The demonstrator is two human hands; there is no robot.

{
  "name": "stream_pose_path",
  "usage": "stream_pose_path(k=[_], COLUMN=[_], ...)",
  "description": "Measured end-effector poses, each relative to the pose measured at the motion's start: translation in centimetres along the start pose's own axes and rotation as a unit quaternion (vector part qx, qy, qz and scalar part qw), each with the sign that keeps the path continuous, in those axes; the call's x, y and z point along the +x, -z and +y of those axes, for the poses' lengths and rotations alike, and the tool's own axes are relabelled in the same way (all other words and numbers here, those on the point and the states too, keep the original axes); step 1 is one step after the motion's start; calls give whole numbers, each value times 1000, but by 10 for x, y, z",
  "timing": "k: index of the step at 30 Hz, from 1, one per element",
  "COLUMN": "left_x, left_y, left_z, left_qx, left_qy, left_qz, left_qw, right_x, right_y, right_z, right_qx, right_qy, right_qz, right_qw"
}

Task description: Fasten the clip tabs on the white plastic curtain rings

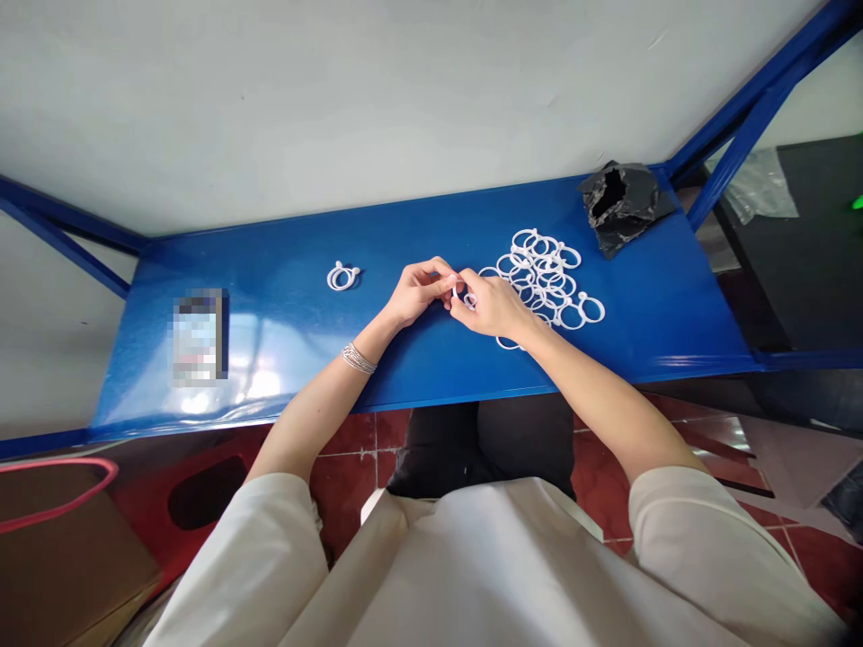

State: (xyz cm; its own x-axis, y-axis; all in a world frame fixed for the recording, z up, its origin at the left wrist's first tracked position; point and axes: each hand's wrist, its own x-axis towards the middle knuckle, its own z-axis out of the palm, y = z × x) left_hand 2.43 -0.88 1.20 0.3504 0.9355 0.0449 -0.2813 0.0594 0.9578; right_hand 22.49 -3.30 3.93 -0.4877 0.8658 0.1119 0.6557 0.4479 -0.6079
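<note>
My left hand (419, 289) and my right hand (491, 305) meet over the middle of a blue shelf (283, 270). Both pinch a small white plastic ring (465, 296) between their fingertips. A pile of several white rings (547, 274) lies just right of my right hand, partly hidden by it. One ring (507, 342) peeks out under my right wrist. A single finished white ring (343, 276) lies apart to the left. A bracelet (358, 358) sits on my left wrist.
A crumpled black plastic bag (621, 205) stands open at the shelf's back right corner. A phone (199, 336) lies flat at the left. A white wall runs behind the shelf. A cardboard box (60, 548) sits on the floor at lower left.
</note>
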Motion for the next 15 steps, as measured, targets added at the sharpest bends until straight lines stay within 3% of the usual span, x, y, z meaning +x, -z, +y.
stream_pose_path(k=[6,10,13,15], left_x=[0,2,1,0], left_y=[-1,10,26,37], left_z=[4,11,23,34], left_qx=[0,18,126,275], left_qy=[13,-10,-82,-131], left_qz=[21,68,121,155], left_qw=[1000,998,981,940], right_x=[2,6,8,9], right_y=[1,13,27,34], right_z=[1,16,32,43], right_qx=[66,141,134,100], right_qy=[-7,20,-2,-16], right_qz=[-5,39,112,151], right_qw=[998,989,985,983])
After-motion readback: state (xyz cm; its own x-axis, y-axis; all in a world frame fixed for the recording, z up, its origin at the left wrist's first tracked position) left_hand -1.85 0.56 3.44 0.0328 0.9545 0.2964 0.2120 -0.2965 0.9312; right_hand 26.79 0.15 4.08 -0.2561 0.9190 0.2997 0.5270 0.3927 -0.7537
